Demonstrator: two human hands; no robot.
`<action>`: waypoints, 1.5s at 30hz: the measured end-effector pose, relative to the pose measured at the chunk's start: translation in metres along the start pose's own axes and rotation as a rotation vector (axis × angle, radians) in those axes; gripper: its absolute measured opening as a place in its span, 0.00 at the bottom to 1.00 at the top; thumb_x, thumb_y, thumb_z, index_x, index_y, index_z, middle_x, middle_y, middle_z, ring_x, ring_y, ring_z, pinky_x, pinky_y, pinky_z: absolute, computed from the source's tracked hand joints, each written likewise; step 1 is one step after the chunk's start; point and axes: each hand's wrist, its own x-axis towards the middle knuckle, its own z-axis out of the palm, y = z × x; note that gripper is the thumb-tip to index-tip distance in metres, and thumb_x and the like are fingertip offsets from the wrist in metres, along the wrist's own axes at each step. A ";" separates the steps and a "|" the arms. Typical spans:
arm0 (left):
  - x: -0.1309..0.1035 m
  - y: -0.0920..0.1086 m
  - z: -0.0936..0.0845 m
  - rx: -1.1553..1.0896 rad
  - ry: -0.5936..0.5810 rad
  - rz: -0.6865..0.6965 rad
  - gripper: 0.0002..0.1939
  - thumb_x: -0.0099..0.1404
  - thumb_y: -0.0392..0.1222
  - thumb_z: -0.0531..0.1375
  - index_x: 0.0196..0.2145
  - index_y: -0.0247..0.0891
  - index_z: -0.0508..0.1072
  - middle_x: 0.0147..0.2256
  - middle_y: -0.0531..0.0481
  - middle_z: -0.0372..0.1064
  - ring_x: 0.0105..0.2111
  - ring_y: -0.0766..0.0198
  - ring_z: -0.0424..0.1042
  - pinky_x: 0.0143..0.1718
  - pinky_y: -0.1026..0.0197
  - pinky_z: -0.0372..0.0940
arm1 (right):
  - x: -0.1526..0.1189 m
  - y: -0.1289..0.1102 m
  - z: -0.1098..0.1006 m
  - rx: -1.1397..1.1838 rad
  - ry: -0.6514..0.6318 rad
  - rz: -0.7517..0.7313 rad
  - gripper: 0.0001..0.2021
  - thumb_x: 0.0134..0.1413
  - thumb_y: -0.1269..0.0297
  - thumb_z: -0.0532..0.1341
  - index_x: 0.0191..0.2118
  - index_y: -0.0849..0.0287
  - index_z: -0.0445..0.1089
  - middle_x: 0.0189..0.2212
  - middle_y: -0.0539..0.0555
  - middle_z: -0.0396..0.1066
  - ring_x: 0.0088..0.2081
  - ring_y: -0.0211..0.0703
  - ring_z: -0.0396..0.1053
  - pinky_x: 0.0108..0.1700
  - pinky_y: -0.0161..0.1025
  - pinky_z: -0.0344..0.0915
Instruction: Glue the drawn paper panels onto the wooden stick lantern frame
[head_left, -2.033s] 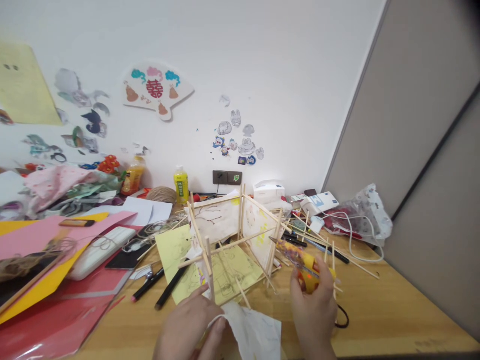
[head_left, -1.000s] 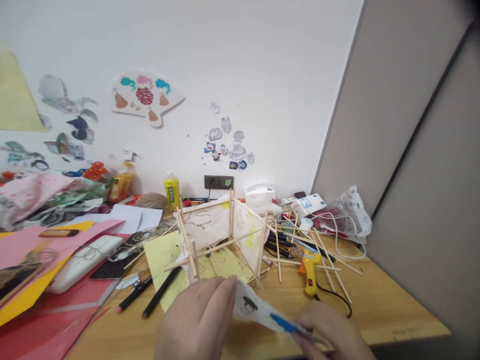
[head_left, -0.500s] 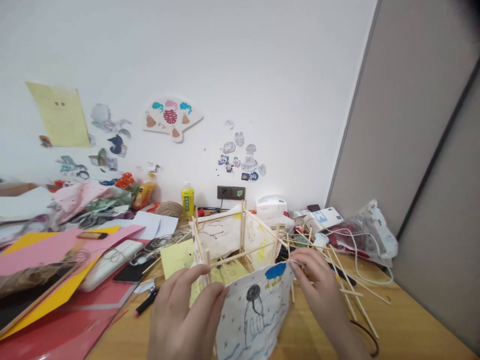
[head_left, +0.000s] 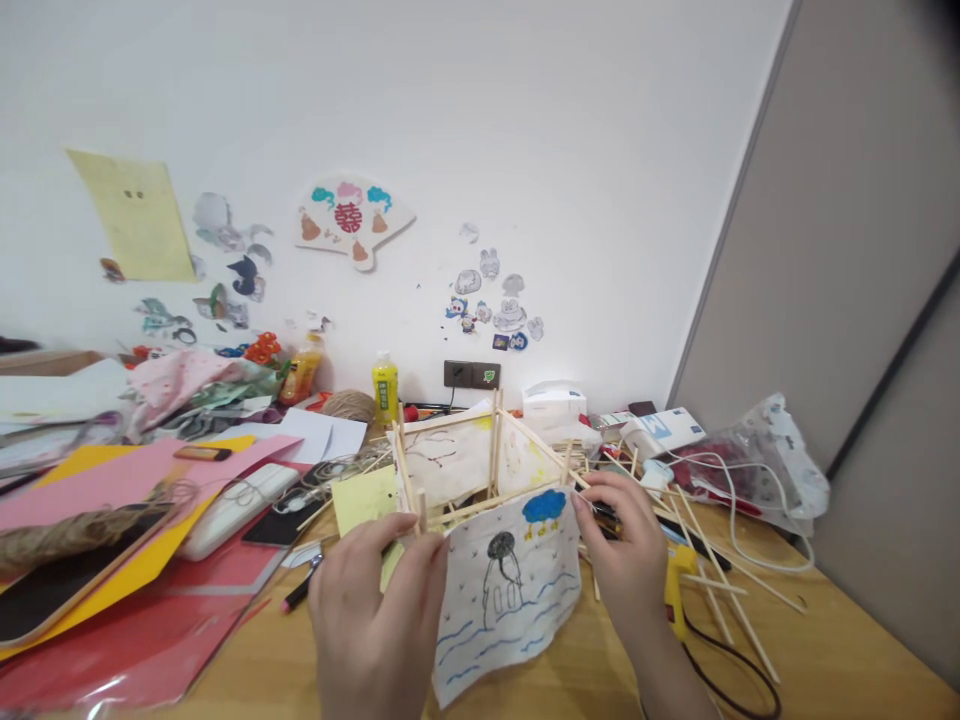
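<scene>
The right hand [head_left: 619,525] pinches the top right corner of a white sheet [head_left: 510,590], with the thumb and fingers close together. The left hand [head_left: 379,595] has its thumb by the sheet's top left corner and its fingertips by a short post; I can't tell how tightly it grips either one. The sheet hangs between the two hands, in front of a stick frame [head_left: 495,440]. I can't tell if its top edge touches the frame.

The sheet looks thin and soft, maybe paper or cloth. It should be very light and floppy, and it could crease or rip if pulled hard. The top corners look like good places to hold it, away from the drawing. It has a blue cloud, a black shape and wavy blue lines on it, and its bottom edge curls.

The frame is made of thin, straight wooden sticks. It looks light and stiff, but its corners might snap if squeezed. Two back sides have wrinkly white panels [head_left: 442,455] with brown or yellow marks.

Next to the right arm is a yellow glue gun [head_left: 677,590], partly hidden, with a bendy black cord [head_left: 742,660]. Loose sticks [head_left: 716,590] lie crisscross on the smooth wooden table [head_left: 600,660]. Farther back sits a round, rough ball of twine [head_left: 350,405].
</scene>
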 end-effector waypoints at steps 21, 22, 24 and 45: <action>-0.015 -0.005 -0.008 0.118 0.176 0.117 0.13 0.50 0.36 0.69 0.33 0.39 0.70 0.30 0.48 0.66 0.31 0.61 0.67 0.31 0.60 0.58 | -0.003 -0.005 0.009 -0.098 0.079 -0.135 0.04 0.55 0.71 0.60 0.31 0.56 0.65 0.35 0.53 0.67 0.39 0.43 0.67 0.41 0.43 0.65; -0.021 -0.006 -0.007 0.143 0.165 0.143 0.13 0.50 0.37 0.70 0.32 0.40 0.71 0.30 0.49 0.66 0.30 0.61 0.66 0.30 0.60 0.57 | -0.003 -0.004 0.008 -0.086 0.074 -0.124 0.04 0.55 0.71 0.60 0.31 0.56 0.65 0.35 0.53 0.67 0.39 0.43 0.67 0.41 0.43 0.65; -0.028 -0.007 -0.006 0.191 0.133 0.148 0.10 0.51 0.39 0.69 0.31 0.41 0.72 0.29 0.48 0.65 0.30 0.60 0.66 0.31 0.59 0.56 | -0.003 -0.003 0.007 -0.056 0.063 -0.101 0.04 0.55 0.70 0.60 0.31 0.56 0.65 0.35 0.53 0.68 0.39 0.44 0.67 0.41 0.43 0.64; -0.046 0.015 -0.002 -0.108 -0.360 -0.207 0.11 0.69 0.46 0.51 0.30 0.41 0.66 0.15 0.60 0.60 0.15 0.70 0.65 0.18 0.68 0.56 | -0.014 0.005 -0.004 0.186 0.023 0.039 0.05 0.54 0.69 0.62 0.30 0.56 0.65 0.33 0.52 0.68 0.37 0.43 0.67 0.37 0.43 0.65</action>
